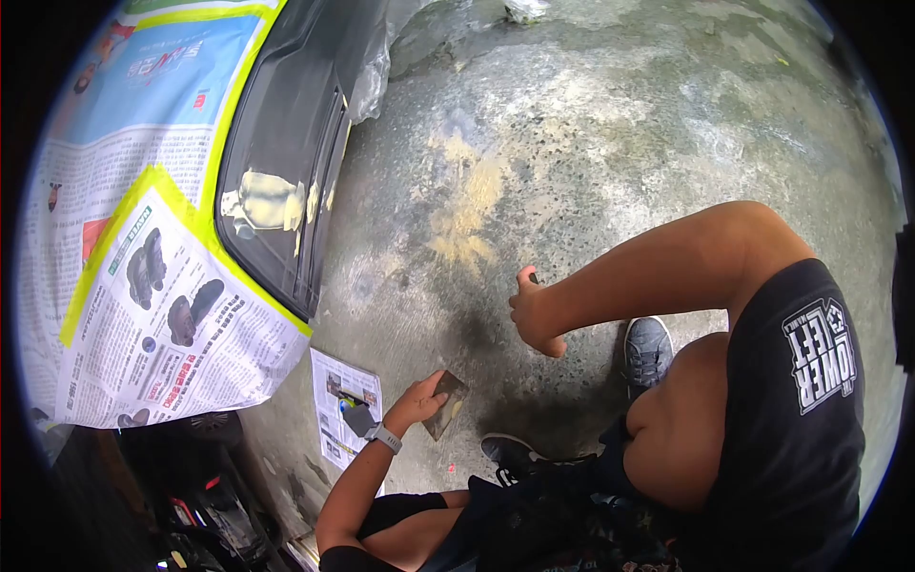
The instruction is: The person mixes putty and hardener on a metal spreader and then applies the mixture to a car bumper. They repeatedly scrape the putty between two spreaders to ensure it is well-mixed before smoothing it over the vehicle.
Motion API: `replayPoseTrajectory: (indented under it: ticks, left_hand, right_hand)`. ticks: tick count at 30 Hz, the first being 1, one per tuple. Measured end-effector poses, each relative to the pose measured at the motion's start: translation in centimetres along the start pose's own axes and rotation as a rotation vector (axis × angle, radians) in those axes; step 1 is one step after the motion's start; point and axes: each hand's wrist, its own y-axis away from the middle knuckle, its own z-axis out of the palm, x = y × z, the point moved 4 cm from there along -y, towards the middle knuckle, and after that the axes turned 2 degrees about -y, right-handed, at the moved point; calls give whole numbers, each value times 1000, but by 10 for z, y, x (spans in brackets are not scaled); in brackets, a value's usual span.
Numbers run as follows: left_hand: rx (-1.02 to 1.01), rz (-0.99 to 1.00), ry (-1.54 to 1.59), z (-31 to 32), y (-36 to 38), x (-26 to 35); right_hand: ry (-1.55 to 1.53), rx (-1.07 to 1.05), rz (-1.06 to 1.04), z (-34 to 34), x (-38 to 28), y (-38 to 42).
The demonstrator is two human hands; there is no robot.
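I see flat board [445, 404], dark, putty-smeared, tilted in left hand [416, 400]; small dark tool tip [534, 278] poking from right hand [534, 315] fist.

1. The concrete floor [610, 124] is grey, mottled with pale patches and darker stains.
2. A yellowish-tan smear [467, 205] marks it near the middle.
3. A sheet of newspaper [341, 415] lies flat on it, with a small grey piece [358, 418] resting on top.
4. Two dark sneakers [646, 351] stand on it.
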Motion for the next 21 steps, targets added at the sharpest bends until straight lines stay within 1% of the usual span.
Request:
replayPoseTrajectory:
  ticks: [5, 8, 11, 21]
  left_hand:
    - [8, 64, -1, 2, -1, -4]
    - [31, 49, -51, 2, -1, -5]
    - [24, 65, -3, 2, -1, -5]
    - [11, 48, -30, 0, 0, -1]
  right_hand:
    - [-5, 12, -2, -2, 0, 3]
    - [-14, 11, -9, -1, 1, 4]
    - [-16, 20, -2, 2, 1, 0]
    - [-9, 6, 5, 3, 1, 1]
